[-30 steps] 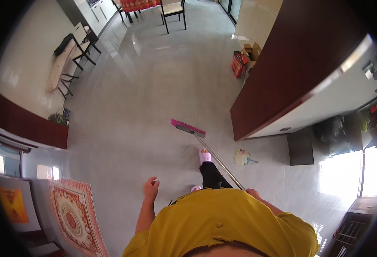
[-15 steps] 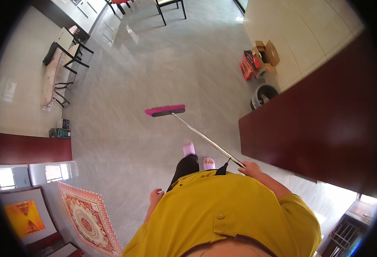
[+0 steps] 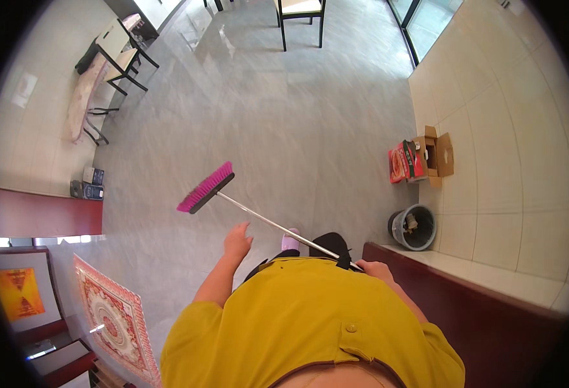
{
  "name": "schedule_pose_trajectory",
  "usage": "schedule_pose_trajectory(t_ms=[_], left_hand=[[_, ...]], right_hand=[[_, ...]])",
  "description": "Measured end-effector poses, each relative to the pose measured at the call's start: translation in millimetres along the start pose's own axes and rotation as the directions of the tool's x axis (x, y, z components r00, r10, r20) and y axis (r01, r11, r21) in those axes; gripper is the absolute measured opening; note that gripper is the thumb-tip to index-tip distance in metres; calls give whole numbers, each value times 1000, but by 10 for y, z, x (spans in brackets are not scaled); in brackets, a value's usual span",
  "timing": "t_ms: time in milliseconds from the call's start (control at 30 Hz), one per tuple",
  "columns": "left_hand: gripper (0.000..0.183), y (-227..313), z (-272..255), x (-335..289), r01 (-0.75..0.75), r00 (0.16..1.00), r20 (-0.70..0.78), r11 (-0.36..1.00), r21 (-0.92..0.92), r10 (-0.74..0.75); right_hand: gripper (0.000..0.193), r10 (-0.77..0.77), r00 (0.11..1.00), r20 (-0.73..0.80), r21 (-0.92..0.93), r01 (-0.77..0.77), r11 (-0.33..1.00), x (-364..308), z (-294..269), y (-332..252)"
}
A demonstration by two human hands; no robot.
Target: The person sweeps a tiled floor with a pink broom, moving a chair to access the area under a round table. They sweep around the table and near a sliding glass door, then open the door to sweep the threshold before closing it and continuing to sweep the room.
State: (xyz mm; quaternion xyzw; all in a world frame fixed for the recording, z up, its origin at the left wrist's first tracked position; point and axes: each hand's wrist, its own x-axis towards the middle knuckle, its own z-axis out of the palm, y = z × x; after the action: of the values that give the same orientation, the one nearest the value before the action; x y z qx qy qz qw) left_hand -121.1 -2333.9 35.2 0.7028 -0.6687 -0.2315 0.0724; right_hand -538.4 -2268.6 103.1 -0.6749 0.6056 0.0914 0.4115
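Magenta-bristled, your broom (image 3: 209,187) has its head ahead and to your left over the grey floor (image 3: 284,129), its silvery handle (image 3: 268,219) slanting back to your waist. Your right hand (image 3: 376,270) wraps around the near end, probably so the full length gives reach; your left hand (image 3: 238,242), holding nothing, extends forward, fingers loosely parted, perhaps for balance.

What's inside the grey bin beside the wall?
In the bin, a small pale item shows; its kind is unclear. Whatever lies beneath it is hidden.
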Motion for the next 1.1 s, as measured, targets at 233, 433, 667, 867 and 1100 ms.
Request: schedule_pose_trajectory(t_ms=[233, 433, 667, 867, 1100], left_hand=[[47, 1076, 191, 1706, -568, 804, 404, 766, 302, 437], [19, 1633, 355, 2638, -325, 830, 536, 917, 233, 158], [20, 2220, 7, 3582, -166, 828, 559, 934, 317, -43], [23, 2129, -101, 4556, -2, 830, 529, 949, 316, -175], [58, 2454, -442, 6170, -101, 921, 385, 990, 98, 56]], right_hand=[[21, -212, 968, -135, 37, 219, 975, 744, -1261, 337], [18, -355, 902, -245, -111, 338, 935, 1521, -2295, 902], [24, -372, 804, -463, -236, 293, 927, 2467, -3328, 1017], [34, -281, 684, -673, -263, 134, 955, 3519, -4101, 1003], [48, 278, 453, -847, 278, -69, 958, 3910, -5638, 1905]])
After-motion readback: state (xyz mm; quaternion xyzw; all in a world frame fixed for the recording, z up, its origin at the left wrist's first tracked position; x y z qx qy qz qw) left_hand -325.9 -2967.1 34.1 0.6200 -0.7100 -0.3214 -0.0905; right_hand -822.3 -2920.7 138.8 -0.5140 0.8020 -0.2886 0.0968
